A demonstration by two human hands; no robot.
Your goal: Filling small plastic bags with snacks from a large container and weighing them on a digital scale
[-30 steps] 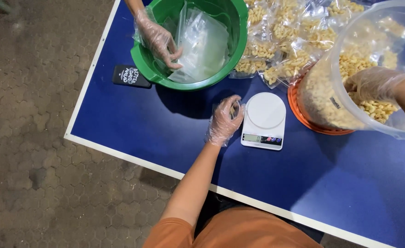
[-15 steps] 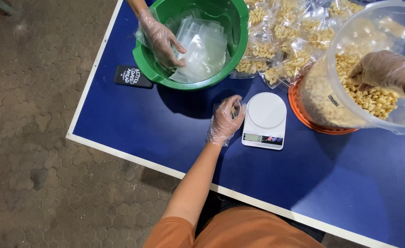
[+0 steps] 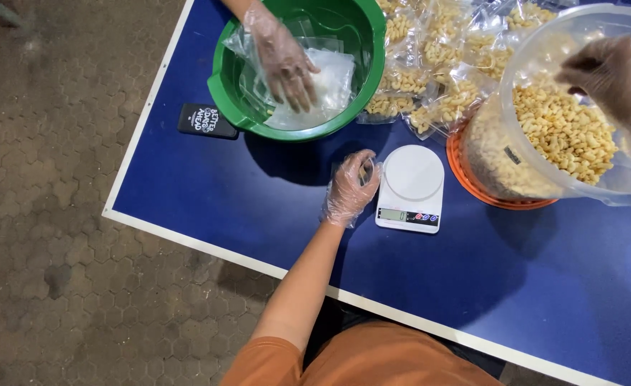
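Observation:
My left hand (image 3: 351, 187), in a thin clear glove, rests on the blue table (image 3: 208, 193) against the left edge of a small white kitchen scale (image 3: 410, 187). Its fingers curl around what looks like a small clear plastic bag. My right hand (image 3: 615, 71), also gloved and blurred, hovers over the rim of a large clear tub (image 3: 523, 154) full of yellow puffed snack pieces. Whether it holds any pieces is hidden. The tub leans on an orange lid (image 3: 472, 182).
Another person's gloved hand (image 3: 283, 61) presses on empty clear bags inside a green basin (image 3: 222, 86) at the back left. Several filled snack bags (image 3: 430, 78) lie behind the scale. A black phone (image 3: 206, 120) lies near the table's left edge.
My right hand has risen out of the snack pieces to the tub's rim. The other person's hand moved from the basin's left wall to its middle. My left hand stayed put.

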